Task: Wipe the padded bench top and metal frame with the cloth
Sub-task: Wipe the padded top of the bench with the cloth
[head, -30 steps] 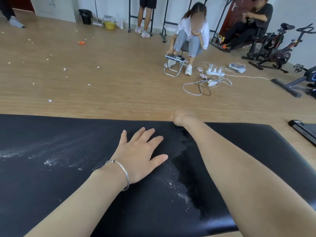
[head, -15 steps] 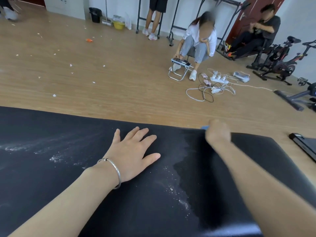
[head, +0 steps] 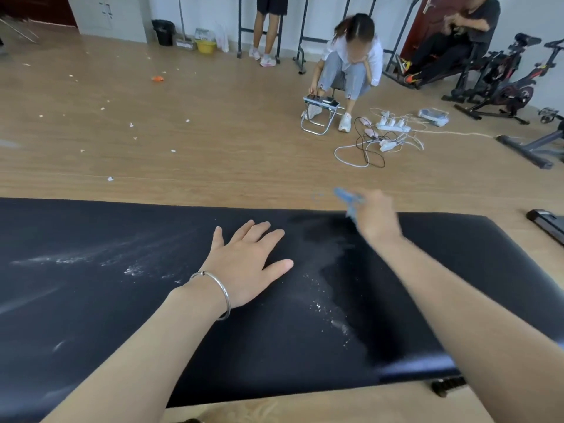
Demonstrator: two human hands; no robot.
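My left hand (head: 247,264) lies flat, palm down with fingers spread, on the black padded counter (head: 91,315), a silver bangle (head: 218,290) at the wrist. My right hand (head: 377,219) is at the counter's far edge, its grip closed on a blue cloth (head: 348,201), which shows blurred above the knuckles. White powder (head: 134,270) streaks the padding left of my left hand, with more specks between my arms.

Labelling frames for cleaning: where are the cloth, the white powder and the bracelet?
cloth (head: 348,198): head view, blue part above the fist.
white powder (head: 132,271): head view, clump on the pad.
bracelet (head: 221,286): head view, band's upper curve.
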